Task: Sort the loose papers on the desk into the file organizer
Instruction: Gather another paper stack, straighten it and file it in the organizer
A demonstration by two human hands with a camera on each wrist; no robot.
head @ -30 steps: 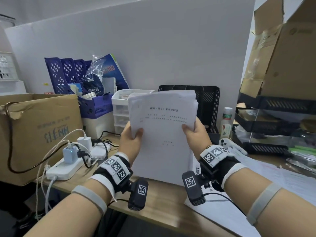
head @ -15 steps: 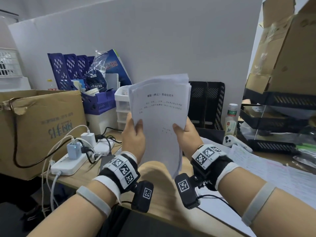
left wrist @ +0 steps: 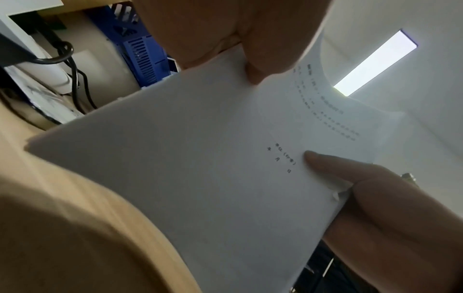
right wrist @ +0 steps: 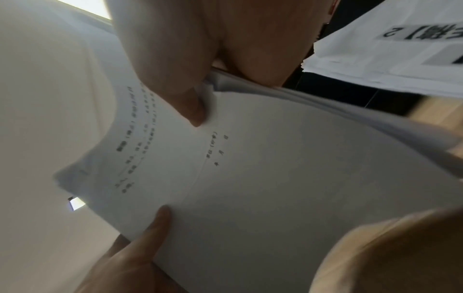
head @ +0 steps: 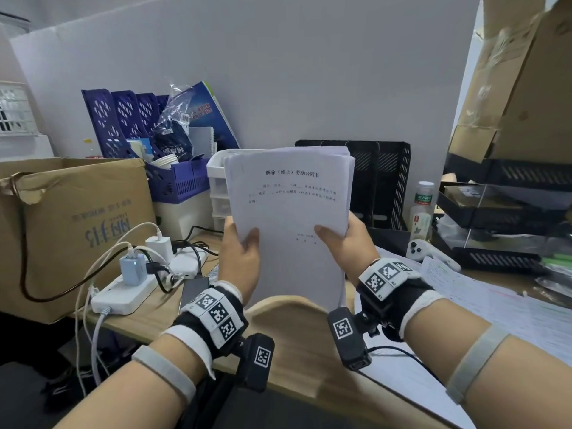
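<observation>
A stack of white printed papers (head: 289,209) stands upright above the desk, its lower edge near the desk's curved front edge (head: 291,305). My left hand (head: 240,252) grips its left side, thumb on the front sheet. My right hand (head: 343,243) grips the right side the same way. The wrist views show the same papers (left wrist: 200,158) (right wrist: 263,178) with a thumb of each hand pressed on the top sheet. A black mesh file organizer (head: 383,184) stands just behind the stack against the wall. More loose papers (head: 483,301) lie on the desk to the right.
A blue file organizer (head: 130,125) full of items stands at the back left, a cardboard box (head: 71,218) at the left. A white power strip (head: 123,292) with cables lies near the left edge. Black stacked trays (head: 501,218), a bottle (head: 422,209) and a white controller (head: 433,253) sit at the right.
The paper stack has come a little left and closer, and now stands upright over the front edge of the desk. Both hands keep the same grip.
</observation>
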